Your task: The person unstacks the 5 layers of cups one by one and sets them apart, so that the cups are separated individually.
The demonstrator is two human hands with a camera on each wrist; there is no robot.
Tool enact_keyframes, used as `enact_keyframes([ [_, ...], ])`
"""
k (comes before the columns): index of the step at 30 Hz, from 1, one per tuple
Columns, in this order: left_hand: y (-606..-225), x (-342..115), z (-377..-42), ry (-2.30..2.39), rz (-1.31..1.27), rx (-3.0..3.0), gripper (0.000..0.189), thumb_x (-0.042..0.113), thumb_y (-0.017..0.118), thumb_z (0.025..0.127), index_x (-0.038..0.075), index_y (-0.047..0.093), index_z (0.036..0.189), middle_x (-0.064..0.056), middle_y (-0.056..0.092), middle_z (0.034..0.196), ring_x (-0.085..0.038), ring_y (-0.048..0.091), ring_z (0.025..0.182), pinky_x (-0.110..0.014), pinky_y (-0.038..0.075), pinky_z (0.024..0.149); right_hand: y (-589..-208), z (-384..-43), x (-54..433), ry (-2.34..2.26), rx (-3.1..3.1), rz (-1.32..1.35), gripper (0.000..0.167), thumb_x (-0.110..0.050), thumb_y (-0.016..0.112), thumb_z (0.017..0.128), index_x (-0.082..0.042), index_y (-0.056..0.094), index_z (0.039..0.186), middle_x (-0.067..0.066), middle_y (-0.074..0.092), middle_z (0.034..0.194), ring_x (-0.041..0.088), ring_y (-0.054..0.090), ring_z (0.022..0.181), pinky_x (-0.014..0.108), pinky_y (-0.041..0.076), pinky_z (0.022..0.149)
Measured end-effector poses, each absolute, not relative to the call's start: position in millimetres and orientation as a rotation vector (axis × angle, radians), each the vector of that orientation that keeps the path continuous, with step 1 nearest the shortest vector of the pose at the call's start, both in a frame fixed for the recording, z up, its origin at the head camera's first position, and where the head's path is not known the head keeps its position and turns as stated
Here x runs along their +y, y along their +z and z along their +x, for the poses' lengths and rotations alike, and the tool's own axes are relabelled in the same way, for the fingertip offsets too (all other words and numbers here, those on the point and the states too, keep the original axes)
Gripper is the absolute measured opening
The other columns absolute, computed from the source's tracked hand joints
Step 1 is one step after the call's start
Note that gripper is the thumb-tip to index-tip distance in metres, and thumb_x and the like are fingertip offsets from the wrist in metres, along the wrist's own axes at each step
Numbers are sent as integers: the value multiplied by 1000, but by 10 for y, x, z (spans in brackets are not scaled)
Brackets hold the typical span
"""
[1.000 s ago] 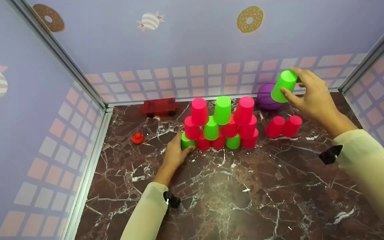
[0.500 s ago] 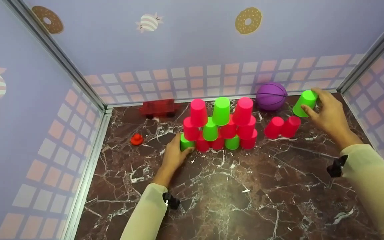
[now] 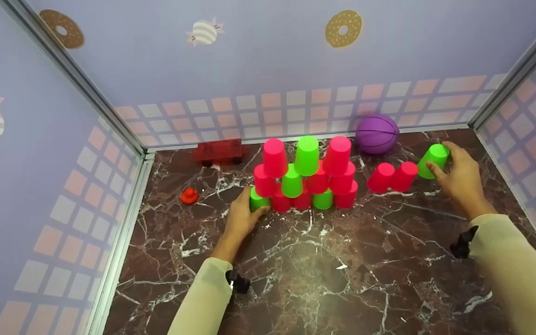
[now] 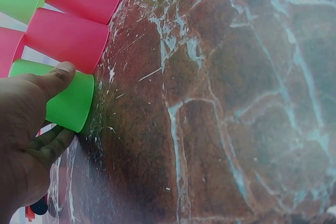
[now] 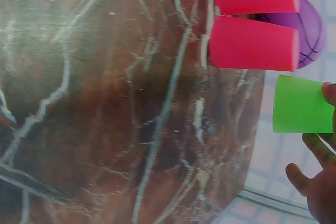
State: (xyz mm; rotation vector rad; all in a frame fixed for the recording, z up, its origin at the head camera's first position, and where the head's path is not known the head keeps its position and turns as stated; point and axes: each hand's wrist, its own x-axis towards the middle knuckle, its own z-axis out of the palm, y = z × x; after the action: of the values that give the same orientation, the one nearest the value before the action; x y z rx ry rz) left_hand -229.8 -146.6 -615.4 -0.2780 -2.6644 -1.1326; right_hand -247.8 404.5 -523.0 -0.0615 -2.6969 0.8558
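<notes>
Upside-down pink and green cups form a three-row stack in the head view, with a pink cup (image 3: 275,158), a green cup (image 3: 307,156) and another pink cup (image 3: 337,156) on top. My left hand (image 3: 240,218) grips the green cup (image 3: 259,200) at the bottom row's left end; its thumb (image 4: 59,78) lies across the cup's side. To the right, my right hand (image 3: 462,180) holds a separate green cup (image 3: 432,160) by its upper part, slightly tilted. This cup is close beside two pink cups (image 3: 381,179) standing side by side.
Behind the cups, a purple ball (image 3: 377,135) rests near the back wall. A red toy vehicle (image 3: 219,151) sits at the back left, with a small red rubber duck (image 3: 189,196) in front of it. Printed walls (image 3: 268,60) enclose the dark marbled surface (image 3: 305,279).
My right hand has carried its green cup rightward and down, from in front of the purple ball to beside the two pink cups. The left hand stays on its cup.
</notes>
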Motion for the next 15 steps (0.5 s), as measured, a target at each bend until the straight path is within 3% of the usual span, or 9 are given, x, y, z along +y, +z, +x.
enact_keyframes([
  [10,-6025,-1416,-2253,-1137,-237,-2707,58,22,93,88,4,62,134,-20,76,114,-39,73,102,-59,59,92,-5562,-2421,4095,922,-2775,-184,66,-10,77,103,9,45,158,42,55,152,64,53,139,76,41,117],
  [15,-6172,-1477,-2310,-1152,-279,-2668,62,32,93,90,7,62,138,-17,77,116,-37,74,103,-58,59,90,-5653,-2426,4108,935,-2802,-177,67,-9,76,103,11,43,159,44,53,153,65,52,139,76,40,118],
])
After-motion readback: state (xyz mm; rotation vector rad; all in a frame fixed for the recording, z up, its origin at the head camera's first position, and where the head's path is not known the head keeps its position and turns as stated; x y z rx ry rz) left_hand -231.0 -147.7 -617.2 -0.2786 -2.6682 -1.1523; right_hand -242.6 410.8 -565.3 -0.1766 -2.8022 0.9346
